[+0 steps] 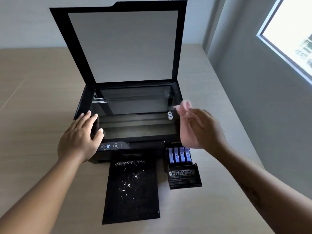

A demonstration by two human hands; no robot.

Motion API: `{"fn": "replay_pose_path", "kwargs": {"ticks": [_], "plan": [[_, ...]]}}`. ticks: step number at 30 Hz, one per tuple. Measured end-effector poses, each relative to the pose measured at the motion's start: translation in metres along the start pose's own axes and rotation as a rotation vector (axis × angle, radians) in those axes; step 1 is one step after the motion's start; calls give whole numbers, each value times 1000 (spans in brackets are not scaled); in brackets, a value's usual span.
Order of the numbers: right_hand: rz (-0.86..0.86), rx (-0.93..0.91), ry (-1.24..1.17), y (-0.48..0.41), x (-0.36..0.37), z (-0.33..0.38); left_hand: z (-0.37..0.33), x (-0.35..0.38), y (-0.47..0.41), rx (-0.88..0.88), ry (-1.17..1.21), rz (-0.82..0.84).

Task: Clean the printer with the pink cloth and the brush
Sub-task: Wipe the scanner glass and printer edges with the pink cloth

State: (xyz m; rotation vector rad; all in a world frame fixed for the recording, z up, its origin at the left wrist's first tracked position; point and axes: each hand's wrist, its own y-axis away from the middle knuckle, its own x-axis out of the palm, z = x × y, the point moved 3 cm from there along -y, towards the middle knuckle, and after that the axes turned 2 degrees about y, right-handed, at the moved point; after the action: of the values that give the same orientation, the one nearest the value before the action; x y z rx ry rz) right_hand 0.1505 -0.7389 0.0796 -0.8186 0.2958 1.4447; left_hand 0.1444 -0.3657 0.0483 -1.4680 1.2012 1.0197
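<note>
- At the front right of the printer (pixel 82 102), the opened ink flap (pixel 184 179) bears a white label, its print too small to read.
- Above the printer's right edge, your right hand (pixel 204 129) grips the crumpled pink cloth (pixel 185 105), motion-blurred.
- On its front-left corner, your left hand (pixel 79 135) lies flat, fingers straight.
- Its matte black output tray (pixel 131 200) is flecked with white crumbs.

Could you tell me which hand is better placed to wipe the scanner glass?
Right. The right hand holds the pink cloth beside the glass; the left hand lies flat on the printer.
</note>
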Motion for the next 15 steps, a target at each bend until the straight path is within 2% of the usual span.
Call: {"fn": "replay_pose_path", "kwargs": {"ticks": [2,8,10,15], "plan": [[43,80,33,9,2,-10,1,0,0,5,3,-1],[188,-69,171,42,7,0,4,4,-1,2,-3,16],[207,-8,146,49,-2,6,4,3,-1,10,-4,24],[-228,338,28,77,-41,-3,2,1,0,10,2,37]]}}
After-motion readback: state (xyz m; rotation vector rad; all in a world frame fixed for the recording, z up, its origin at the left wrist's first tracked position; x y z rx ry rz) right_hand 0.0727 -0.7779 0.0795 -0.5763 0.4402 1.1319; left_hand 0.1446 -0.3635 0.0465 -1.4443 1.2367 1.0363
